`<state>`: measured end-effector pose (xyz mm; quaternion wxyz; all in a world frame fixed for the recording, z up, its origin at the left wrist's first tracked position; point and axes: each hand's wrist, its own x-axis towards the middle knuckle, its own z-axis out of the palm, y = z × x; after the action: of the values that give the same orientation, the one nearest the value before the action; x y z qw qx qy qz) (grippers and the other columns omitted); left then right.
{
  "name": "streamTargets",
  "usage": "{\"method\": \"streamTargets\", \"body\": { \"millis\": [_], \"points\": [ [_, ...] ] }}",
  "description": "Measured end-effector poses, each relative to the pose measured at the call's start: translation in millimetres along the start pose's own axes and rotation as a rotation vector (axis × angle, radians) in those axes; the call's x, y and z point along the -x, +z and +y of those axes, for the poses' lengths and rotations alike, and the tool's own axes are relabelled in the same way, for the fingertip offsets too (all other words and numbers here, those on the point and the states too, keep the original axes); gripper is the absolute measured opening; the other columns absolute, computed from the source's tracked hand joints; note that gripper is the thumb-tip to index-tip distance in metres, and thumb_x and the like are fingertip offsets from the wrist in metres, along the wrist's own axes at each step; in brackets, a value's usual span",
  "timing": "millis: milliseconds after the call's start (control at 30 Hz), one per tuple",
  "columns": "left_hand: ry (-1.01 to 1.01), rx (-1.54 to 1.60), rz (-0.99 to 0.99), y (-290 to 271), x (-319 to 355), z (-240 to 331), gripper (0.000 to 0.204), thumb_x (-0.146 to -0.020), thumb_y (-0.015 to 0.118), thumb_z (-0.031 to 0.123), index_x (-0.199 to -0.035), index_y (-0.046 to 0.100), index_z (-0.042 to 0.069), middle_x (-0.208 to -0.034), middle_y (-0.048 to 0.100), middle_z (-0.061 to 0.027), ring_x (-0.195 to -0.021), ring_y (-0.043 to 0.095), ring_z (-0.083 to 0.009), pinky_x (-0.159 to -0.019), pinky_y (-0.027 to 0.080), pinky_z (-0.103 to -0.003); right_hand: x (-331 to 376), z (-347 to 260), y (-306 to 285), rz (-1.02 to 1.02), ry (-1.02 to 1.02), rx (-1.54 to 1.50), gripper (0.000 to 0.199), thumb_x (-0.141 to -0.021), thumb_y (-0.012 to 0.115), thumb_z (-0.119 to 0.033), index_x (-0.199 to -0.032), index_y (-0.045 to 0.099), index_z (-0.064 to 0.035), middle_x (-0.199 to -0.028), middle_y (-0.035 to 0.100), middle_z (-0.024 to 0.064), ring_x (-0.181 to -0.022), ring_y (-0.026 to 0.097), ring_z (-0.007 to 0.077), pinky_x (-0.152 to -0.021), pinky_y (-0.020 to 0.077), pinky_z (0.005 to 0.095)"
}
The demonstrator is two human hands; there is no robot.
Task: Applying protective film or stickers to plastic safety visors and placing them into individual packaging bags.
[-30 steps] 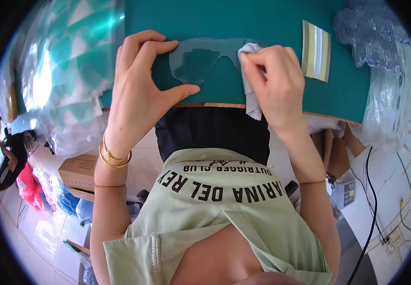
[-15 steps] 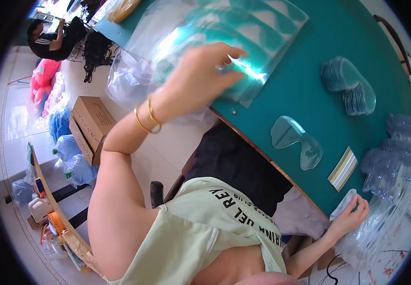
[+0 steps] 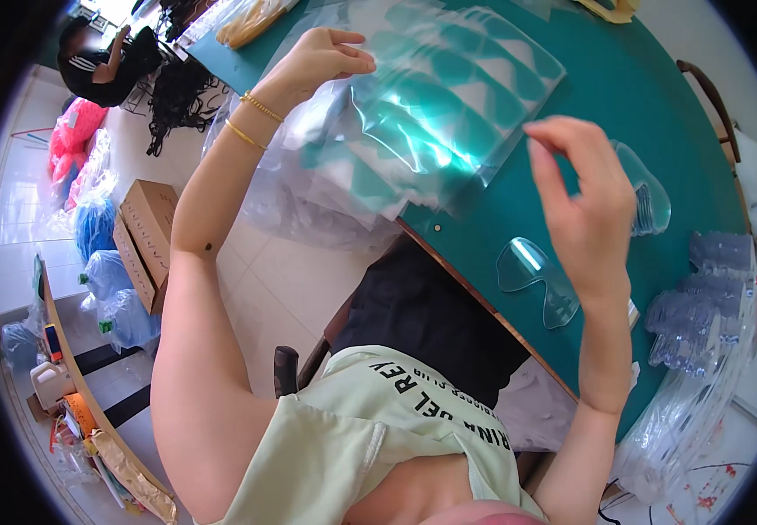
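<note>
My left hand [image 3: 330, 59] is raised above the far left of a stack of clear plastic sheets [image 3: 474, 96], index finger stretched out and fingers apart; I see nothing in it. The sheets are glossy, with lens-shaped patches across them. Close to their right edge, my right hand [image 3: 586, 206] hovers with thumb and fingers curved but apart, slightly blurred. Below it on the table, a single clear goggle-shaped lens [image 3: 527, 271] lies flat. A stack of similar lenses [image 3: 654, 197] sits farther right, partly hidden behind my right hand.
The green table [image 3: 457, 241] has a small round bit [image 3: 437, 228] near its edge. Clear moulded plastic pieces [image 3: 697, 324] and plastic bags [image 3: 667, 446] crowd the right side. A cardboard box [image 3: 146, 227] and water jugs [image 3: 120, 289] stand on the floor at left. Another person [image 3: 90, 66] sits far left.
My left hand has moved away up and left across the sheets. My right hand has let go of the white cloth at the table edge and come up toward the sheets.
</note>
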<state>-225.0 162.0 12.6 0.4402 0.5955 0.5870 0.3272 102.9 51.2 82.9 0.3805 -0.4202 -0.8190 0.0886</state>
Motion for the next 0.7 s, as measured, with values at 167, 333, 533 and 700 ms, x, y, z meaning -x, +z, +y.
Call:
{"method": "streamTargets", "body": {
  "millis": [167,333,533,700],
  "points": [
    [0.147,0.31,-0.067,24,18,30,0.056,-0.087,0.075,0.008,-0.134,0.052,-0.011,-0.112,0.071,-0.0158,-0.104,0.068,-0.0179,-0.094,0.054,-0.026,-63,28,81,-0.032,-0.077,-0.067,0.018,-0.09,0.071,-0.013,-0.104,0.07,-0.0019,-0.099,0.07,0.0126,-0.084,0.069,0.0254,-0.075,0.0538,0.0329],
    [0.3,0.357,-0.056,36,28,38,0.043,-0.09,0.074,0.008,-0.123,0.049,-0.003,-0.111,0.072,-0.0167,-0.102,0.066,-0.0158,-0.093,0.05,-0.027,-80,31,91,-0.07,-0.067,-0.089,0.021,-0.088,0.072,-0.024,-0.09,0.075,-0.0026,-0.085,0.071,0.014,-0.078,0.067,0.0324,-0.071,0.053,0.0409],
    [0.305,0.295,-0.053,37,24,20,0.047,-0.09,0.071,0.004,-0.131,0.047,0.0,-0.109,0.072,-0.013,-0.102,0.066,-0.0135,-0.092,0.051,-0.027,-79,54,64,-0.057,0.209,-0.2,0.023,-0.092,0.07,-0.024,-0.097,0.076,-0.0027,-0.076,0.069,0.0047,-0.067,0.059,0.0104,-0.063,0.0468,0.0266],
    [0.265,0.027,0.123,32,10,-8,0.052,-0.086,0.071,0.004,-0.132,0.046,0.0,-0.104,0.074,-0.011,-0.091,0.068,-0.0135,-0.083,0.055,-0.028,-68,123,8,0.297,0.463,-0.118,0.027,-0.095,0.068,-0.029,-0.097,0.076,-0.0029,-0.082,0.071,0.0008,-0.076,0.059,0.0072,-0.07,0.0475,0.0237]
  ]
}}
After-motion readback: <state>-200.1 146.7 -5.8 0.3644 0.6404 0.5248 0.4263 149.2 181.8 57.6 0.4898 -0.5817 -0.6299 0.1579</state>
